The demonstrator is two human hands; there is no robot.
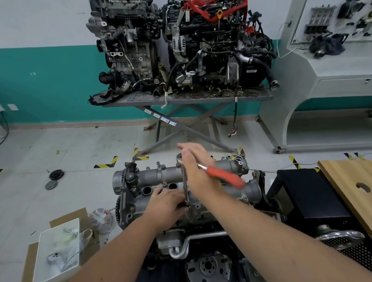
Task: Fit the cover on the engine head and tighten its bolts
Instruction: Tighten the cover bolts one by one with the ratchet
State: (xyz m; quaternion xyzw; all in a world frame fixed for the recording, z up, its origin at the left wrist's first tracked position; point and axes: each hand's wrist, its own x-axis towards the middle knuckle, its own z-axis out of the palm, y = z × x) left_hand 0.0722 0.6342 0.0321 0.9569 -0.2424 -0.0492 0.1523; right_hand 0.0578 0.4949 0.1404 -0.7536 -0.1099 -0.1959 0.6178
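The grey metal cover (205, 172) sits on the engine head (141, 207) in front of me, with bolts along its edges. A ratchet with an orange handle (226, 176) stands on a long vertical extension bar (185, 185), whose lower end meets a bolt on the cover's near edge. My left hand (166, 202) lies on the cover and holds the bar's lower end between thumb and fingers. My right hand (197, 169) lies over the ratchet's shaft next to its head, fingers stretched out and blurred. The bolt under the bar is hidden by my left hand.
Two complete engines (173, 42) stand on a scissor-leg table (188, 100) by the far wall. A white box (56, 253) on cardboard and a plastic bag (101, 218) lie on the floor at left. A wooden board (360, 192) and a black case (305, 194) are at right.
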